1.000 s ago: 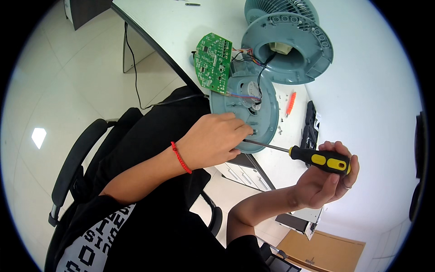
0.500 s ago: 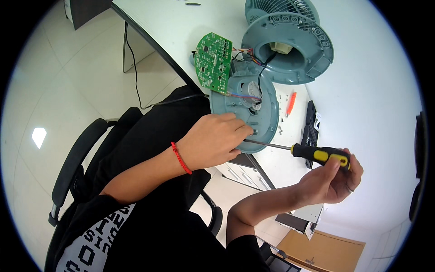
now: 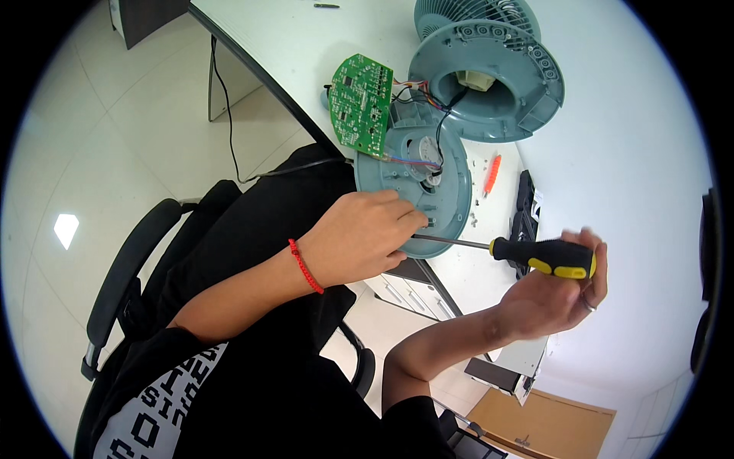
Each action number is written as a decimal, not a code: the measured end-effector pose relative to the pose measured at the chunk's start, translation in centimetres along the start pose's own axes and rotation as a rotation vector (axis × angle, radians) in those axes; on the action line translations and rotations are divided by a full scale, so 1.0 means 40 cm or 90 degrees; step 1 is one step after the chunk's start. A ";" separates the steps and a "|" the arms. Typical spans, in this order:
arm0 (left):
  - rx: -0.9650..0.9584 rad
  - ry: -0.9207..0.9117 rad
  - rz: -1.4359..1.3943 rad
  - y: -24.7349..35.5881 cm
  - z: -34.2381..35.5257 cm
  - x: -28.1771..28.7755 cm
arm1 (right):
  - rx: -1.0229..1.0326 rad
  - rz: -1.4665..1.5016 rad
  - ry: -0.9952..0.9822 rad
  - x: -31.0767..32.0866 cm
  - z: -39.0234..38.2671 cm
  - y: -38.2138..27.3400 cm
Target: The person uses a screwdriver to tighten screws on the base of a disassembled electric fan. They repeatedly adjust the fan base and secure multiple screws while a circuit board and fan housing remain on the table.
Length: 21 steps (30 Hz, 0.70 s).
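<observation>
My left hand (image 3: 368, 239) is closed over the near rim of a round grey-green fan base (image 3: 451, 183), its fingertips hidden against the plastic. A screwdriver (image 3: 539, 255) with a black and yellow handle points leftward, its shaft running to the base edge beside my left fingers; the tip is hidden. My right hand (image 3: 547, 300) is round the handle's end, slightly blurred. A green circuit board (image 3: 361, 105) rests tilted at the base's far left side, joined by thin wires. Inside the base sits a white round part (image 3: 426, 153).
Behind the base lies a grey-green fan housing (image 3: 497, 107) with a grille (image 3: 478, 15). An orange-red tool (image 3: 492, 175) lies near several small screws (image 3: 474, 218). A black case (image 3: 524, 218) is by the wall. A black cable (image 3: 229, 130) hangs off the table edge.
The screwdriver handle has turned about its axis, its yellow patches now lower. My right fingers and thumb have shifted round the handle. My left hand and the fan base stay put.
</observation>
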<state>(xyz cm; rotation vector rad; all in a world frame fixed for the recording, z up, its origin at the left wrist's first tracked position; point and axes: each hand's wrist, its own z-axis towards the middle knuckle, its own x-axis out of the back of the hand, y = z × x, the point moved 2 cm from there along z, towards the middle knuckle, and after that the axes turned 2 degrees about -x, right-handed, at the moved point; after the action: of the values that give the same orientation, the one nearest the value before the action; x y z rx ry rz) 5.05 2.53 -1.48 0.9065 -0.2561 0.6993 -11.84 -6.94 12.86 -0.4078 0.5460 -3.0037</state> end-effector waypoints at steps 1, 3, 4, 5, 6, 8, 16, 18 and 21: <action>0.001 -0.002 0.000 0.000 0.000 -0.001 | -0.004 0.024 -0.017 0.000 0.000 0.000; -0.005 0.005 -0.006 -0.003 0.000 -0.005 | -0.012 0.074 -0.050 0.007 -0.003 -0.002; -0.009 0.008 -0.009 -0.003 0.000 -0.007 | -0.015 0.098 -0.066 0.012 -0.002 0.000; -0.008 0.007 -0.009 -0.003 0.000 -0.007 | 0.034 0.102 -0.081 0.021 0.003 0.011; -0.007 0.006 -0.009 -0.003 -0.001 -0.008 | 0.041 0.023 -0.051 0.022 -0.001 0.014; -0.007 0.004 -0.005 -0.002 -0.001 -0.008 | 0.060 -0.052 -0.029 0.021 -0.005 0.025; -0.005 0.006 0.002 -0.003 -0.001 -0.009 | 0.000 0.005 -0.004 0.004 -0.011 0.035; -0.011 0.001 -0.012 0.002 0.004 -0.011 | 0.021 -0.090 -0.006 0.030 -0.006 0.031; 0.001 0.010 0.003 -0.008 -0.003 -0.008 | -0.045 0.133 -0.060 -0.008 0.000 0.028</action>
<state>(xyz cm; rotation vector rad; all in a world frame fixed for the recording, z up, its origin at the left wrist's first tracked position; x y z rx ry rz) 5.00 2.36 -1.90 0.9014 -0.2442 0.7107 -11.53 -7.96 12.39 -0.4632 0.6457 -2.7567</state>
